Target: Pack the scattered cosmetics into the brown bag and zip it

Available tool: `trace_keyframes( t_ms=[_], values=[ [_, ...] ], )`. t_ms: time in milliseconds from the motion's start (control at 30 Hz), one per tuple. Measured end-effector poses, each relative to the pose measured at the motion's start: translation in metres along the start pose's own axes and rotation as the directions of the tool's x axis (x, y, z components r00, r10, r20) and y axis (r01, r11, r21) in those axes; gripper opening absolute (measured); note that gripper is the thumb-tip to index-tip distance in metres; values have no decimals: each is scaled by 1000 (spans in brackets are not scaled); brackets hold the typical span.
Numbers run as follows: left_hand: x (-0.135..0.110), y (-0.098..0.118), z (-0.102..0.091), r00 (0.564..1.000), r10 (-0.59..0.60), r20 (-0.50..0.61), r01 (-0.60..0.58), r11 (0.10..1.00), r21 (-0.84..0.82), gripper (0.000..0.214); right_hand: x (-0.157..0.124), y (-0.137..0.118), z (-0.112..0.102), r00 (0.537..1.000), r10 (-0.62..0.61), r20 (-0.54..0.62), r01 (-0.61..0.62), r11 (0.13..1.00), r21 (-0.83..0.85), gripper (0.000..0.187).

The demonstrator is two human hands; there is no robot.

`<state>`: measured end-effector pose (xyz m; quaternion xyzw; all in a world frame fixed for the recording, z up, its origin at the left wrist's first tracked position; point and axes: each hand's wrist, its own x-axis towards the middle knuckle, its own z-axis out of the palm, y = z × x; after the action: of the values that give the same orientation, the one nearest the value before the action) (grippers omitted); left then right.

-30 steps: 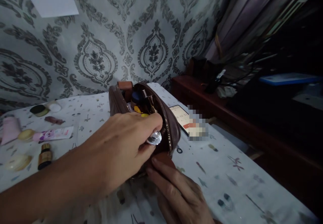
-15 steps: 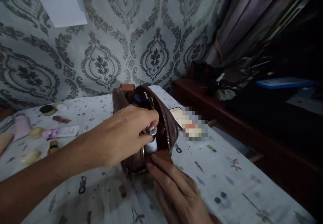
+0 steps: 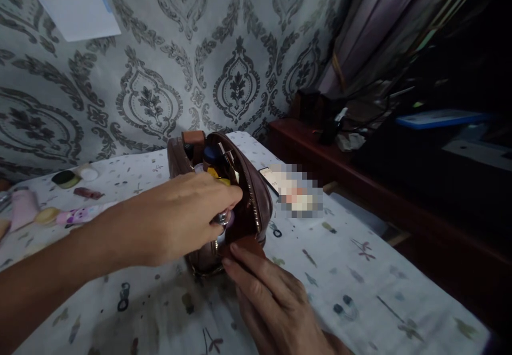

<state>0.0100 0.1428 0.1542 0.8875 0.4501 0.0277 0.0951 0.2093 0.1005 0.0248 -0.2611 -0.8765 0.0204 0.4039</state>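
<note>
A brown leather zip bag [image 3: 262, 200] stands unzipped on the table, its mouth facing up. My left hand [image 3: 188, 216] reaches into it, fingers closed on a small bottle with a shiny silver cap [image 3: 221, 218]; most of the bottle is hidden by the hand and the bag's near rim. My right hand [image 3: 272, 291] grips the brown leather tab [image 3: 252, 245] at the bag's near end, thumb out of sight. Deeper in the bag, a dark blue round lid [image 3: 213, 155] and a yellow item [image 3: 216, 174] show beyond my left fingers.
At the left lie a pink tube [image 3: 24, 208], a white and purple tube [image 3: 82, 215], a dark-lidded jar [image 3: 65, 178] and other cosmetics. A phone [image 3: 272, 180], partly blurred out, lies right of the bag. A dark red wooden ledge [image 3: 304, 155] runs along the right.
My left hand has shifted the silver-capped bottle leftward inside the bag, and the yellow item has come into sight. My right hand stays on the tab. The whole view has swung slightly.
</note>
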Motion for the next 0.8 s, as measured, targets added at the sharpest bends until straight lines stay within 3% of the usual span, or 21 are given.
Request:
trace_keyframes(
  t_ms=[200, 400, 500, 633, 800],
  values=[
    [3, -3, 11, 995, 95, 15, -96, 990, 107, 14, 3, 0, 2, 1000, -15, -26, 15, 1000, 10, 34],
    [4, 6, 0, 998, -17, 56, 11, 993, 118, 11, 2, -1, 2, 1000, 2, 5, -2, 1000, -3, 38],
    [11, 12, -8, 987, -86, 137, 58, 979, 195, 12, 1, -1, 2, 1000, 3, 5, -3, 1000, 2, 38],
    [22, 19, -22, 951, -120, 286, 23, 947, 320, 12, 0, -1, 1, 1000, 6, 19, -6, 1000, 0, 37],
    [34, 14, -34, 917, -108, 384, 6, 967, 256, 17, 0, -2, -2, 999, 7, 38, -7, 1000, 6, 37]
  ],
)
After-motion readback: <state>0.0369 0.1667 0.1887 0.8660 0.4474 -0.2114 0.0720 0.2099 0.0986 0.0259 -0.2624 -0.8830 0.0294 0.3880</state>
